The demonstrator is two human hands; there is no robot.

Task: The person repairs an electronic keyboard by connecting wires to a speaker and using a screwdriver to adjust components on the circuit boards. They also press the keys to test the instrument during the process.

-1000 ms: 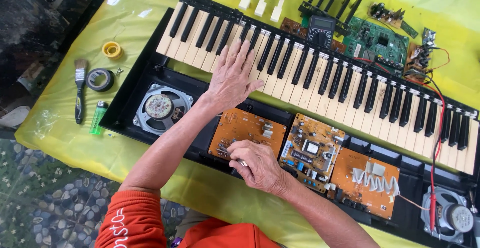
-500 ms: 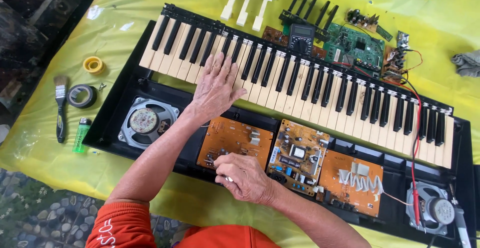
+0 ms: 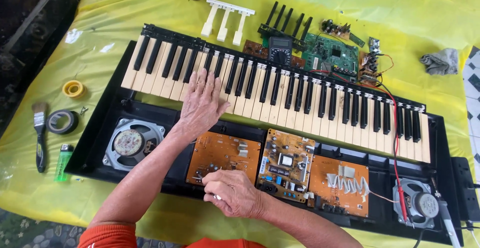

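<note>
An opened electronic keyboard lies on a yellow cloth, its black case (image 3: 95,143) holding a row of white and black keys (image 3: 300,95). My left hand (image 3: 202,103) rests flat on the keys near the left end. My right hand (image 3: 232,193) grips a thin metal tool (image 3: 198,177), its tip touching the left orange circuit board (image 3: 222,158). Two more orange boards (image 3: 285,165) (image 3: 340,185) sit to the right. Round speakers sit at the left (image 3: 130,143) and right (image 3: 417,205) ends of the case.
Behind the keys lie loose white keys (image 3: 225,20), loose black keys (image 3: 287,20), a multimeter (image 3: 280,50), a green circuit board (image 3: 332,55) and a grey rag (image 3: 440,60). Left of the case are a yellow tape roll (image 3: 73,88), black tape (image 3: 62,122), a brush (image 3: 40,135) and a green lighter (image 3: 62,162).
The camera view has shifted, so the keyboard appears lower and further right in the frame. My left hand stays flat on the keys and my right hand stays at the left board.
</note>
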